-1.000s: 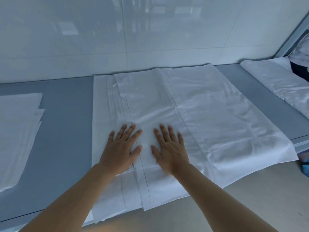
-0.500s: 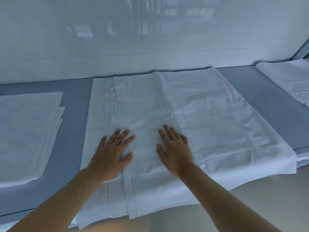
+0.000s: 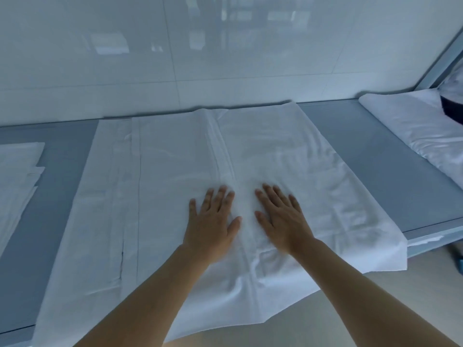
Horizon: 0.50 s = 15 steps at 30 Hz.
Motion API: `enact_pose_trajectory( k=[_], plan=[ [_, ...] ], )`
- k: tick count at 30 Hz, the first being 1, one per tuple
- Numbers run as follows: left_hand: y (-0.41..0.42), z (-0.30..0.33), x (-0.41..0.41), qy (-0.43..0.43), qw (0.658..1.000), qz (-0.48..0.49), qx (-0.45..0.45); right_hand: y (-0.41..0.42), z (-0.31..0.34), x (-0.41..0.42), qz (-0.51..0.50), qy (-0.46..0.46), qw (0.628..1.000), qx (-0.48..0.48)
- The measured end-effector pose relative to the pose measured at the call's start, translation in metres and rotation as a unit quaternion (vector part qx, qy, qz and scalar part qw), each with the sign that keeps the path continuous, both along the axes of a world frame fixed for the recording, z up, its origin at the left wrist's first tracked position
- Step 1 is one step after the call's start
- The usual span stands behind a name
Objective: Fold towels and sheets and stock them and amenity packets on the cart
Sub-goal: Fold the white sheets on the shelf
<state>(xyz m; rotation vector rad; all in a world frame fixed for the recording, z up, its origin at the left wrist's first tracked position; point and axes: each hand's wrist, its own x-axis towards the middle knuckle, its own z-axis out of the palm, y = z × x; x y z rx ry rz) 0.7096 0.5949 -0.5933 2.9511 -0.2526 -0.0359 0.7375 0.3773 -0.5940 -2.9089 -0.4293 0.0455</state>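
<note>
A white sheet (image 3: 155, 186) lies spread in folded layers across a grey-blue platform (image 3: 355, 156), its near edge hanging over the front. My left hand (image 3: 213, 221) presses flat on the sheet near its middle, fingers straight and spread. My right hand (image 3: 280, 219) lies flat beside it, a narrow gap of cloth between the two thumbs. Both palms face down and neither hand grips the fabric. A lengthwise fold ridge runs away from the gap between my hands.
A stack of folded white linen (image 3: 17, 176) sits at the left edge of the platform. A rumpled white sheet or pillow (image 3: 411, 131) lies at the far right. A glossy white tiled wall (image 3: 225, 58) stands behind. The beige floor (image 3: 350, 309) shows below.
Both hands have slid rightward across the sheet and now lie closer together, on the fold ridge. The view has shifted too, so the left linen stack sits further off the edge.
</note>
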Motion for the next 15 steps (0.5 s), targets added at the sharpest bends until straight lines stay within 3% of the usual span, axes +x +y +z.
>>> enact_pose_trajectory(
  k=[4, 15],
  plan=[
    [0.002, -0.007, -0.006, -0.009, 1.000, 0.018, 0.000, -0.037, -0.003, -0.002, -0.028, 0.006, 0.999, -0.022],
    [0.018, 0.016, -0.020, 0.036, 0.999, 0.013, -0.010, -0.009, 0.003, -0.030, -0.048, 0.018, 0.999, -0.016]
  ],
)
